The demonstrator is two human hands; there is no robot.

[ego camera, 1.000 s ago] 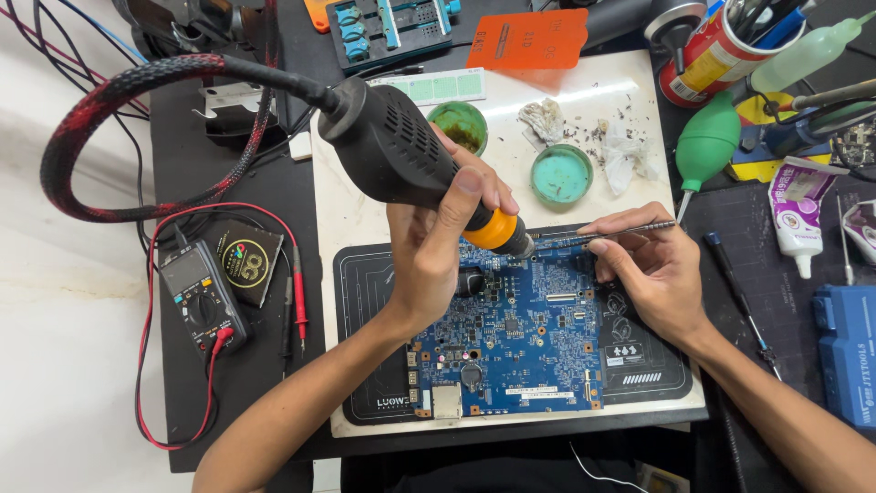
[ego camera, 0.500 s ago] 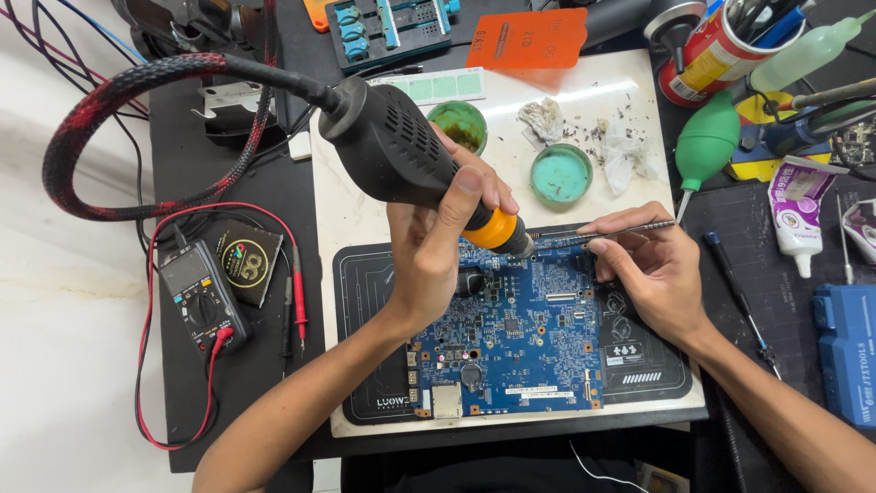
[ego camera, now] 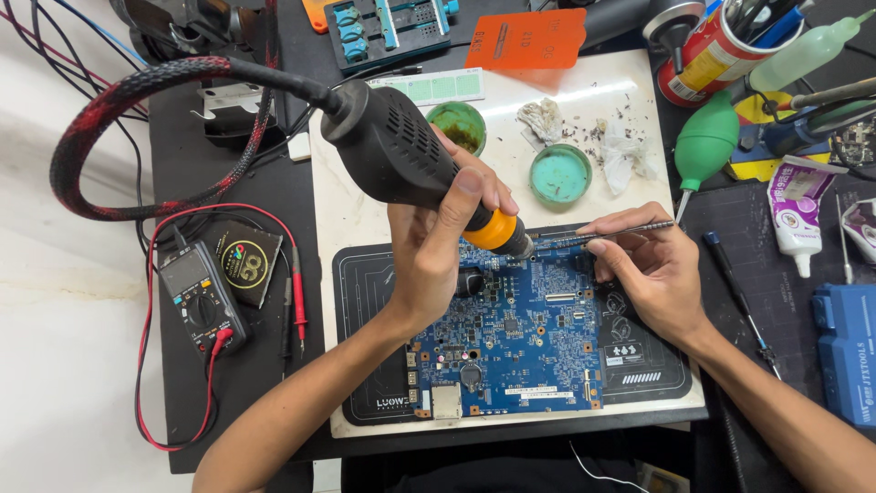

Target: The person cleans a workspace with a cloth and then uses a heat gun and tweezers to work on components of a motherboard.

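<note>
Left hand [ego camera: 443, 251] is wrapped tight around the black hot-air handle [ego camera: 401, 155], just behind its orange collar; nozzle tip sits low over the far edge of the blue circuit board [ego camera: 511, 342]. Right hand [ego camera: 652, 269] pinches thin metal tweezers [ego camera: 602, 233] between thumb and fingers, lying almost flat, tips pointing left to right beside the nozzle. Can't tell if nozzle or tweezer tips actually touch the board, too small. Board lies on a black work mat [ego camera: 365, 292], mat on a white slab [ego camera: 347, 205], slab on the dark table [ego camera: 255, 383]. Handle's braided red-black hose [ego camera: 119, 100] loops off far left. Left of the mat: multimeter [ego camera: 201, 297] with red leads [ego camera: 297, 301] and a small dark square card [ego camera: 246, 265]. Far side of the slab: open green tin [ego camera: 459, 125], teal lid [ego camera: 559, 173], crumpled dirty wipes [ego camera: 620, 151]. Right: green rubber blower [ego camera: 704, 144], white tube [ego camera: 794, 210], black screwdriver [ego camera: 739, 292], blue case [ego camera: 849, 351] cut off by the frame edge. Far right: red can of tools [ego camera: 712, 50] and a pale green squeeze bottle [ego camera: 803, 50], both partly out of frame. Orange card [ego camera: 529, 38] and a blue-slotted tray [ego camera: 388, 27] at the far edge. Left hand and handle hide the board's far-left corner; whatever part sits under the nozzle isn't readable.
</note>
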